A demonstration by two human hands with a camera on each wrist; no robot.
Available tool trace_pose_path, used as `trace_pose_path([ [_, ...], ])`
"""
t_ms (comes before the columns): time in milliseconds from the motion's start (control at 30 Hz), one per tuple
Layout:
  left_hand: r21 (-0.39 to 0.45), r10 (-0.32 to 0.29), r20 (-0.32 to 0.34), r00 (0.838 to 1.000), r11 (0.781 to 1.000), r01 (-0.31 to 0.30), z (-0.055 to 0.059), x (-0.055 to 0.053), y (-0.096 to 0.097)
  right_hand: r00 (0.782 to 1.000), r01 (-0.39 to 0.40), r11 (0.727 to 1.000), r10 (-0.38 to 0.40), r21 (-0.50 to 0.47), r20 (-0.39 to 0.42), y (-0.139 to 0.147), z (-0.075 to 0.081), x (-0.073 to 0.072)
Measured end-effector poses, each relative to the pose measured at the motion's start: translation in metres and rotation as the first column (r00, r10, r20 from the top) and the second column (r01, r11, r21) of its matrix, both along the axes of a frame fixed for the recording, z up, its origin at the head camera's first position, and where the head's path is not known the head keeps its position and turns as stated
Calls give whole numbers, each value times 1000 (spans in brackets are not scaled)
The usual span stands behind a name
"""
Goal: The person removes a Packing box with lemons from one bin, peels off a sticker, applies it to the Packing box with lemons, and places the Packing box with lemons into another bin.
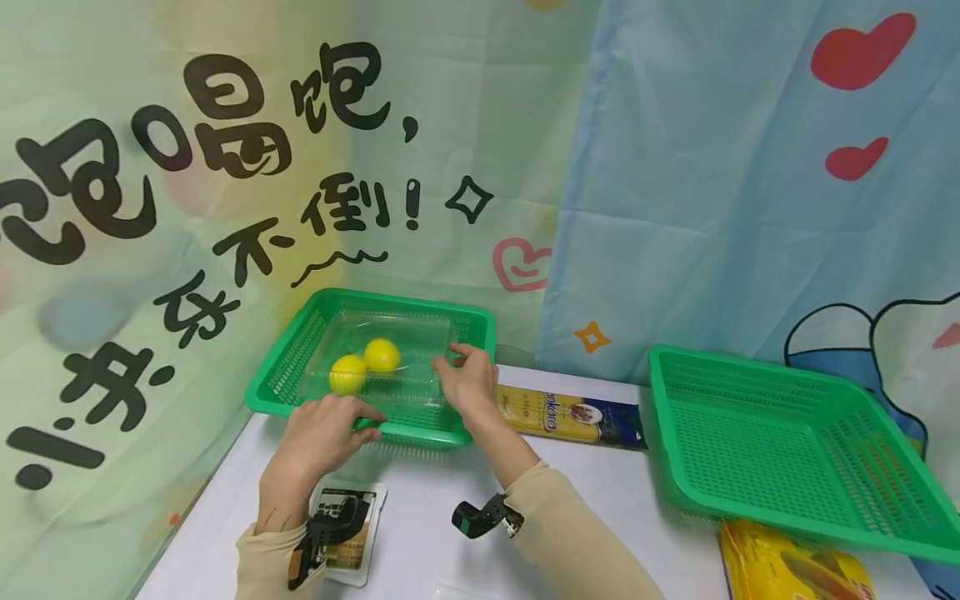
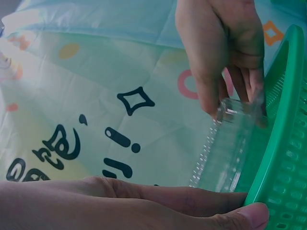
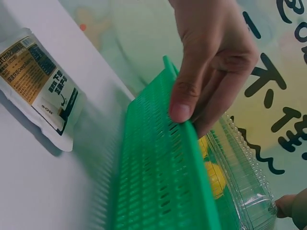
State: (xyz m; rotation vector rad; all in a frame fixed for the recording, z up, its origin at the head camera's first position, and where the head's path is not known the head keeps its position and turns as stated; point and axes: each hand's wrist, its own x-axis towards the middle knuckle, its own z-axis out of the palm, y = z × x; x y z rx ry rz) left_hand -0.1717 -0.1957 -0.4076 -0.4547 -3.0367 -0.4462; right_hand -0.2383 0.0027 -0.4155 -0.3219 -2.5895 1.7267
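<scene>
The left hand [image 1: 322,437] pinches the rim of an oblong green plastic basket [image 1: 420,434] with perforated walls. The right hand [image 1: 470,383] is clamped on one end of a clear, bead-edged plastic box [image 1: 420,337] at the basket's mouth; smooth yellow balls [image 1: 348,375] show through it, whether inside or beneath I cannot tell.
</scene>
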Motion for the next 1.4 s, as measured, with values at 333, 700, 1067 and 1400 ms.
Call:
trace_pose_path([
  [333, 4, 15, 18, 1000, 1000, -15, 0, 1, 1, 999, 28, 1000, -28, -7, 25, 9, 18, 6],
  [700, 6, 16, 29, 999, 1000, -17, 1, 2, 2, 999, 46, 999, -46, 4, 0, 26, 31, 13],
  [1067, 2, 13, 33, 999, 1000, -13, 3, 3, 2, 999, 46, 998, -45, -51, 13, 46, 49, 28],
  [1400, 15, 9, 48, 999, 1000, -10, 3, 2, 2, 998, 66, 996, -66, -58, -1, 67, 55, 42],
])
